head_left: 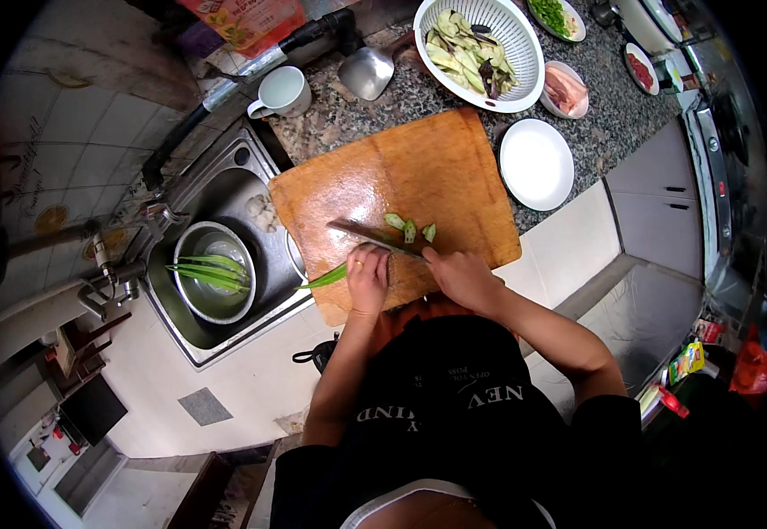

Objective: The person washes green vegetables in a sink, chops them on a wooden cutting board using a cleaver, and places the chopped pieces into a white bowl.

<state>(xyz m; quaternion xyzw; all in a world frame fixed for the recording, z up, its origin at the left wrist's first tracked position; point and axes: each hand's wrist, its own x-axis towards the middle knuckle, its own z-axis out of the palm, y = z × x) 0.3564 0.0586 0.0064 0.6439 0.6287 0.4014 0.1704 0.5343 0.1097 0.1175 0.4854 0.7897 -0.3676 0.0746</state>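
My right hand (463, 280) is closed round the handle of a kitchen knife (374, 238), whose blade slants up and left over the wooden cutting board (383, 167). Beside the blade, my left hand (368, 279) has its fingers curled on a long, slender green pod that looks like okra (326, 278). The pod's pointed end sticks out to the left, past the board's edge; its other end is hidden under the fingers. Several short cut green pieces (410, 232) with pale insides lie on the board, just beyond the knife.
At left, a steel sink (269, 264) holds a metal bowl (191, 310) with several green pods (211, 275). Behind the board are a white mug (284, 91), a spatula (366, 73) and a white colander (524, 53) of sliced eggplant. Raw meat (563, 91) and a white plate (536, 165) stand right.
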